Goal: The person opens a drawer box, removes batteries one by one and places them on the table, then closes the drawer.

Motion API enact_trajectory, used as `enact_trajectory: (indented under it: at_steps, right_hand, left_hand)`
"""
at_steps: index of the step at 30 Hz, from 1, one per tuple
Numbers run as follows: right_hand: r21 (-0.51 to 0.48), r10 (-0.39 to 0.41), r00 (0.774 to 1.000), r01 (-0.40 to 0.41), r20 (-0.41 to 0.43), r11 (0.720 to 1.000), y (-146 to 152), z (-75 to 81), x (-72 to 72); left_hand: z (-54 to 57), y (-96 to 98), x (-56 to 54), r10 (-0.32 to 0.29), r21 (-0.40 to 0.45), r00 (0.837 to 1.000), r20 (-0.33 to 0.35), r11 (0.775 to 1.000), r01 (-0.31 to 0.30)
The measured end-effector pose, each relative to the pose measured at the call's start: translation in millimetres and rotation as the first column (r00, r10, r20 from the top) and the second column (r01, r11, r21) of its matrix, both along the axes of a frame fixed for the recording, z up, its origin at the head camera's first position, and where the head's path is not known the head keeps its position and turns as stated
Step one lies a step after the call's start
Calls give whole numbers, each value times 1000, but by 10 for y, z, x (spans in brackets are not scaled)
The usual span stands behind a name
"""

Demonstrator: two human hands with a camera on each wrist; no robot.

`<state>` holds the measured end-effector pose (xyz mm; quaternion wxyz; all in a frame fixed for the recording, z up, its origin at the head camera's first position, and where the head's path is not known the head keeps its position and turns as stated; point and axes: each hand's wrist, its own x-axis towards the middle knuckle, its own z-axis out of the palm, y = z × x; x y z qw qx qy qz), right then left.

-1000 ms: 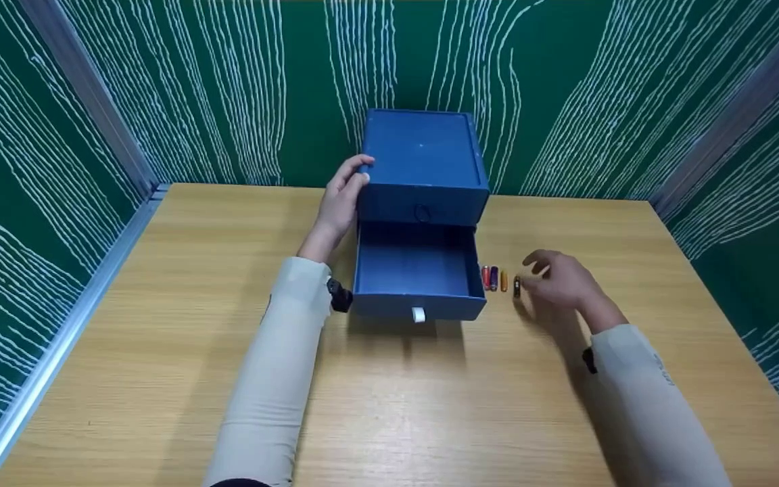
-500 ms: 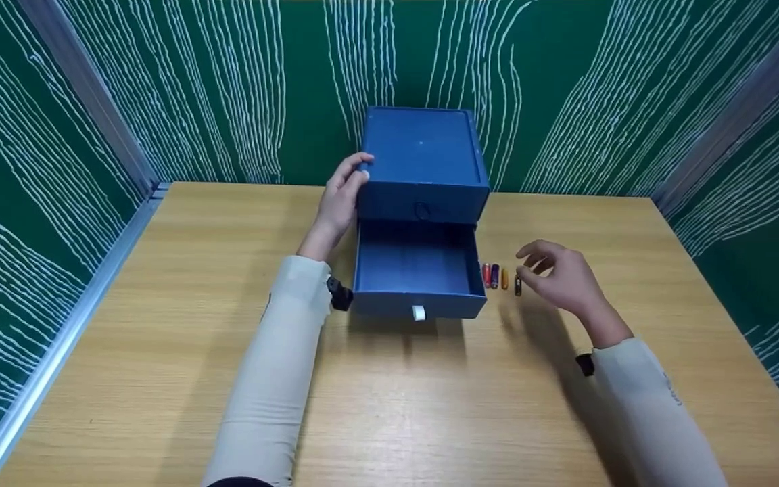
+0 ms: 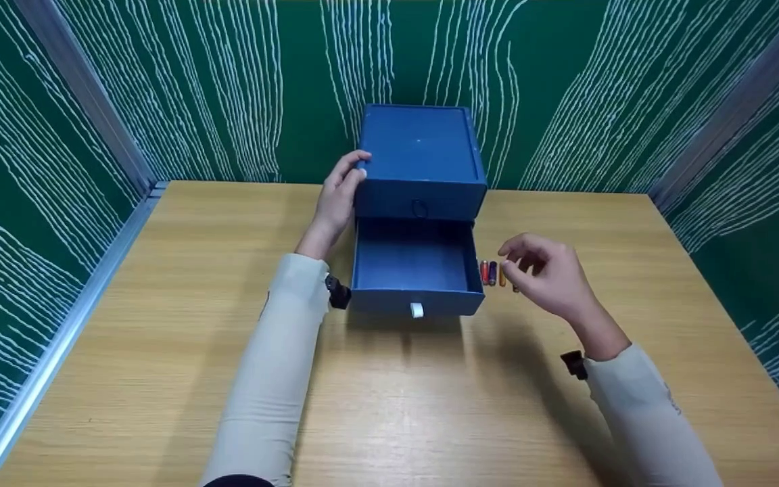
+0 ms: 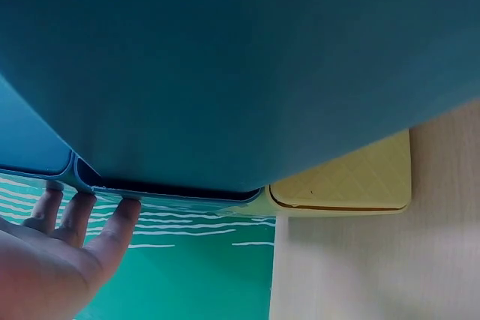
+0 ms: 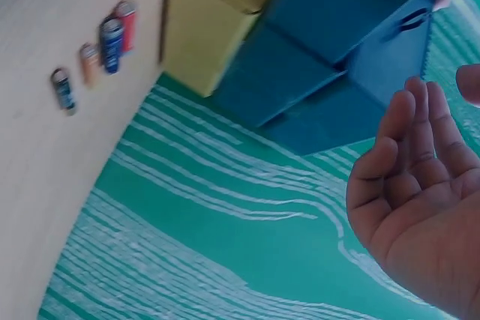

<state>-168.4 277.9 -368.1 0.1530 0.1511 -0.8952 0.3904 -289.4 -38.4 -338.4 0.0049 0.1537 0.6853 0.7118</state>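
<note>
A blue drawer cabinet (image 3: 423, 145) stands at the back, with a drawer (image 3: 416, 302) pulled out and its inside bare. My left hand (image 3: 337, 199) rests against the cabinet's upper left side; the left wrist view shows its fingers (image 4: 112, 234) stretched out to touch it. My right hand (image 3: 555, 277) hovers to the right of the drawer, fingers loosely bent, holding nothing. Below it on the table lie a red battery (image 5: 127, 28), a dark blue battery (image 5: 112, 45), an orange battery (image 5: 90, 65) and a black battery (image 5: 64, 94). In the head view the hand partly covers the last two.
A yellow lower section (image 5: 202, 28) of the cabinet shows in both wrist views. The upper drawer, with a dark ring pull (image 3: 420, 208), is closed. A white tab (image 3: 417, 310) marks the pulled-out drawer. Green walls (image 3: 565, 67) with white lines surround the wooden table (image 3: 227, 338).
My right hand has lifted from beside the black battery and shifted left, towards the drawer, over the batteries. My left hand keeps its place on the cabinet.
</note>
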Motion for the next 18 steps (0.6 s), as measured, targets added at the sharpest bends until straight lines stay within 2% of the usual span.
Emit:
enact_trajectory:
  at_steps: [5, 12, 18]
  right_hand:
    - [-28, 38, 999, -38, 26, 999, -113, 94, 107]
    - [-38, 116, 993, -115, 32, 993, -264, 180, 272]
    - [-3, 184, 982, -184, 45, 983, -376, 185, 381]
  left_hand:
    - [-11, 1, -13, -2, 0, 1000, 12, 1000, 2]
    - [-168, 26, -194, 6, 14, 1000, 16, 1000, -6]
    - [-236, 32, -211, 23, 15, 1000, 15, 1000, -23]
